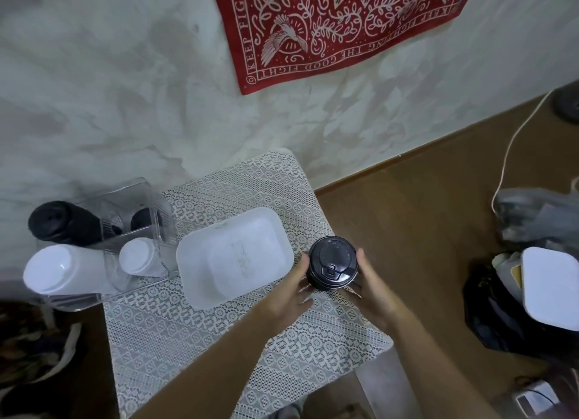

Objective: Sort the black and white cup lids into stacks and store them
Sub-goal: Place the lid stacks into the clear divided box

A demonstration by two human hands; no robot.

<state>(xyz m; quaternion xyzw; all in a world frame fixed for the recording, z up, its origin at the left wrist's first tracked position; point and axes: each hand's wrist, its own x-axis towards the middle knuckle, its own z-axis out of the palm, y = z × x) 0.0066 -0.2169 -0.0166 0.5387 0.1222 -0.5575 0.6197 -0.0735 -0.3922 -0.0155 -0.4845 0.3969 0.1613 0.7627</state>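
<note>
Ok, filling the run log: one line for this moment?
hands: left, right | holding: black lid stack | over: lace-covered table

A single wide-angle view looks from the person's head, forward and steeply down onto a small table covered with a lace cloth (194, 334). The table fills the lower middle of the frame and sits close under the camera; both forearms enter from the bottom edge and reach away from the lens. The horizon is tilted: the line where wall meets brown floor (438, 218) climbs toward the right. The upper half takes in the pale wall and a red patterned cloth (332, 26) hanging on it, its lettering reading upside down from here. The edges bend with the wide lens, and the left and right margins catch things standing beside the table
</note>
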